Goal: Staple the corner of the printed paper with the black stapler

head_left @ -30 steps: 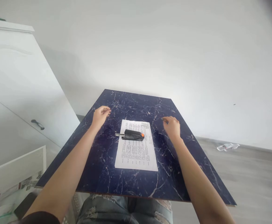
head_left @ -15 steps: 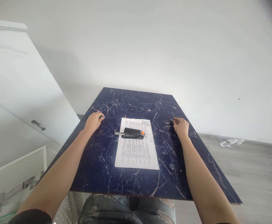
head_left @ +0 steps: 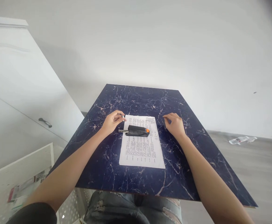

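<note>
A black stapler (head_left: 138,131) with an orange patch lies across the printed sheets of paper (head_left: 140,155). Its metal tray (head_left: 123,131) sticks out at the left end. My left hand (head_left: 112,122) hovers by the upper left corner of the paper, its thumb and forefinger pinching a small whitish strip (head_left: 123,118). To the right of the paper is my right hand (head_left: 175,125), its thumb and fingers drawn together; whatever may be in them is too small to make out.
The dark blue marble-patterned table (head_left: 136,99) stands near a pale wall. A white cabinet (head_left: 33,84) is on the left, above a white bin (head_left: 49,152) with packets in it. Clear plastic packaging (head_left: 242,140) lies on the floor at right.
My left hand has moved right, from the table's left side to the paper's corner, carrying the small strip. My right hand has come somewhat closer to the paper. The view has shifted slightly.
</note>
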### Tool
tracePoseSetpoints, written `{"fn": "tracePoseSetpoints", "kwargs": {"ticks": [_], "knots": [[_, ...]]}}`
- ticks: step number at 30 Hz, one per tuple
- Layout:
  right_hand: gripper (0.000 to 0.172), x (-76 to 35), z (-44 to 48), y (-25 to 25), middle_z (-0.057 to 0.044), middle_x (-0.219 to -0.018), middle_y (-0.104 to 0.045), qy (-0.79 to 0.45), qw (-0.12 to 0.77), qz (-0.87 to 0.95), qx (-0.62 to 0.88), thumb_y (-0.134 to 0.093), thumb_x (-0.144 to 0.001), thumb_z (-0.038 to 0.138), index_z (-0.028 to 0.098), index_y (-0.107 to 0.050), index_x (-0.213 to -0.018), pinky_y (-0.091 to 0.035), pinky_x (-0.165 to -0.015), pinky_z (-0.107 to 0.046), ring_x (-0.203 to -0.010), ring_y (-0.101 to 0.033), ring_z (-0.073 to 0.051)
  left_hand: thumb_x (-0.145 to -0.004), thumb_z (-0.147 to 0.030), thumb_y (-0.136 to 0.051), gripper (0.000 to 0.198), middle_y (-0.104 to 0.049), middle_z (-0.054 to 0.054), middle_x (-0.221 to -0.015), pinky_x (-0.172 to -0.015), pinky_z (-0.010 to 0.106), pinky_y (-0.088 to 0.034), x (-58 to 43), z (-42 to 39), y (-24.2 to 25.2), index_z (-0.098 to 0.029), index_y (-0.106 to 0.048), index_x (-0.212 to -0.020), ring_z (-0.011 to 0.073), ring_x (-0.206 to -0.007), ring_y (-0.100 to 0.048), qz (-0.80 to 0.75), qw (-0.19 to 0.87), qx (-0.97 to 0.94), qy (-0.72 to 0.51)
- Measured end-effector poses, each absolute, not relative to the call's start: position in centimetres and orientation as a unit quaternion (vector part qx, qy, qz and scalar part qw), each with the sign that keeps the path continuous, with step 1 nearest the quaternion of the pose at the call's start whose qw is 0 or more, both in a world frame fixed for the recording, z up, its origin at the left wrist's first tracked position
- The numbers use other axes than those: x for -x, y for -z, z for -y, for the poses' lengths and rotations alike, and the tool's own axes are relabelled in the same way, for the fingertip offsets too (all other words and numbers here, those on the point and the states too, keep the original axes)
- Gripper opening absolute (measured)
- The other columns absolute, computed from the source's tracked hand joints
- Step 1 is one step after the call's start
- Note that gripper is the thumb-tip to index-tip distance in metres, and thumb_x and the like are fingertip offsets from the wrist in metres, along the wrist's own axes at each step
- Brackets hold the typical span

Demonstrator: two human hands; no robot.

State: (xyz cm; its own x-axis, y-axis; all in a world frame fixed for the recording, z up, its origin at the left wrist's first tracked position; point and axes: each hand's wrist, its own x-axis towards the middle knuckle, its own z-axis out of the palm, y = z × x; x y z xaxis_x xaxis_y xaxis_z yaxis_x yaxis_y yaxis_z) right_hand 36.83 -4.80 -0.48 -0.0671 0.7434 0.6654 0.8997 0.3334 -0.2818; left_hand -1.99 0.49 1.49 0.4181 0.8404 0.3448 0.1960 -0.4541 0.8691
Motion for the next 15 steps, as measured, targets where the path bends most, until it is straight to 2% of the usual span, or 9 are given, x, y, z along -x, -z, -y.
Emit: {"fn": "tracePoseSetpoints", "kwargs": {"ticks": [3,6,8,11,15], "knots": [[0.022,-36.2,4.9,0.4,-0.008,-0.091,-0.075,0.089,0.376,0.737,0.554,-0.054,-0.095,0.018,0.02,-0.076,-0.094,-0.056,-0.085,-0.041,-0.087,-0.066,-0.026,-0.092,-0.051,-0.075,0.034,-0.078,0.008,-0.092,-0.087,0.038,-0.054,3.1,-1.2,-1.5,-0.021,-0.063,-0.102,0.0227,-0.082,-0.074,-0.349,0.402,-0.756,-0.381],[0.022,-36.1,4.9,0.5,-0.008,-0.092,-0.075,0.077,0.372,0.741,0.553,-0.054,-0.094,0.017,0.021,-0.076,-0.095,-0.056,-0.086,-0.041,-0.089,-0.066,-0.026,-0.096,-0.051,-0.07,0.031,-0.076,0.008,-0.099,-0.082,0.035,-0.053,3.7,-1.7,-1.5,-0.021,-0.061,-0.098,0.0195,-0.08,-0.07,-0.328,0.387,-0.77,-0.387],[0.022,-36.1,4.9,0.5,-0.008,-0.092,-0.075,0.073,0.37,0.743,0.553,-0.054,-0.094,0.017,0.021,-0.076,-0.095,-0.056,-0.086,-0.041,-0.09,-0.067,-0.026,-0.099,-0.05,-0.066,0.029,-0.071,0.006,-0.096,-0.077,0.032,-0.051,3.6,-1.7,-1.5,-0.021,-0.062,-0.097,0.0178,-0.079,-0.065,-0.327,0.352,-0.78,-0.401],[0.022,-36.2,4.9,0.6,-0.008,-0.092,-0.075,0.066,0.373,0.746,0.548,-0.054,-0.095,0.017,0.021,-0.076,-0.095,-0.056,-0.086,-0.041,-0.09,-0.067,-0.026,-0.101,-0.05,-0.062,0.028,-0.065,0.002,-0.083,-0.07,0.029,-0.047,3.2,-1.3,-1.8,-0.022,-0.062,-0.097,0.0164,-0.072,-0.06,-0.332,0.352,-0.782,-0.393],[0.022,-36.3,4.8,0.8,-0.008,-0.094,-0.075,0.053,0.367,0.749,0.549,-0.055,-0.094,0.017,0.021,-0.076,-0.097,-0.057,-0.087,-0.042,-0.09,-0.068,-0.026,-0.098,-0.046,-0.065,0.025,-0.069,0.004,-0.087,-0.072,0.03,-0.049,3.1,-0.6,-2.2,-0.021,-0.065,-0.101,0.0177,-0.076,-0.063,-0.322,0.368,-0.793,-0.363]]}}
